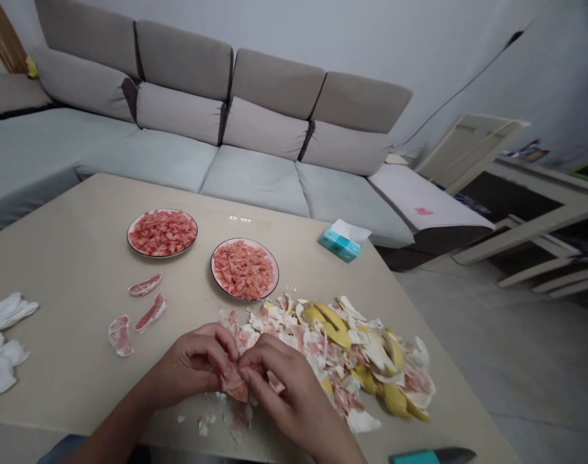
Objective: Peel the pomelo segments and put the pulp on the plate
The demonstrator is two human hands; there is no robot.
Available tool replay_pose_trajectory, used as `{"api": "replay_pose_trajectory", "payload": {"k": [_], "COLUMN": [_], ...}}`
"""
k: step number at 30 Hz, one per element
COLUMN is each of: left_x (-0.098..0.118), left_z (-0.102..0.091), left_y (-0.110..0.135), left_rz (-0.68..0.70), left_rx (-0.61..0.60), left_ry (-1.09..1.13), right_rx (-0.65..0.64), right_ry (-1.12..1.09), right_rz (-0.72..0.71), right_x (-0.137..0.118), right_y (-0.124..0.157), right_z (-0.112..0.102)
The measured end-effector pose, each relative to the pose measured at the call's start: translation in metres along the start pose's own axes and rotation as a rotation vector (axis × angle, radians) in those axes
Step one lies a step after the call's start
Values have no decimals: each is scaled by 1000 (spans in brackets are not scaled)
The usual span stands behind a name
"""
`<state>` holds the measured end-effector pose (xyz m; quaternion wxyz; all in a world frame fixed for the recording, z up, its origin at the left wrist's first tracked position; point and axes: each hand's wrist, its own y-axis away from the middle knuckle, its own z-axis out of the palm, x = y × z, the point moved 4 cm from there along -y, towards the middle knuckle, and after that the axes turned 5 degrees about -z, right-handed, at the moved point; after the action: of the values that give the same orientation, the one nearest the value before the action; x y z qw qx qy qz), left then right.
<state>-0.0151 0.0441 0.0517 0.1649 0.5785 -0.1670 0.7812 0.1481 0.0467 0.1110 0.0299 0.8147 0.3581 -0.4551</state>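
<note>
My left hand (190, 366) and my right hand (287, 386) meet near the table's front edge, both pinching one pink pomelo segment (233, 381) between their fingertips. Right beside them lies a heap of yellow peel and white pith scraps (356, 354). Three unpeeled pink segments (139, 312) lie to the left of my hands. Further back stand two plates of peeled pink flesh, one at the left (162, 232) and one nearer the middle (244, 269).
White tissues (1, 341) lie at the table's left edge. A teal tissue pack (342, 241) sits at the far right edge. A knife with a teal handle (432, 455) lies at the front right corner. A grey sofa (226, 116) stands behind the beige table (71, 258).
</note>
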Motion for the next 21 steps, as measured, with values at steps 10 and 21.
{"api": "replay_pose_trajectory", "payload": {"k": [10, 21], "left_x": [0, 4], "left_z": [1, -1], "left_y": [1, 1], "left_rz": [27, 17], "left_rx": [-29, 84], "left_ry": [-92, -277], "right_rx": [213, 128], "right_ry": [301, 299], "right_rz": [-11, 173], "right_x": [18, 37], "right_y": [3, 10], "right_z": [-10, -11]}}
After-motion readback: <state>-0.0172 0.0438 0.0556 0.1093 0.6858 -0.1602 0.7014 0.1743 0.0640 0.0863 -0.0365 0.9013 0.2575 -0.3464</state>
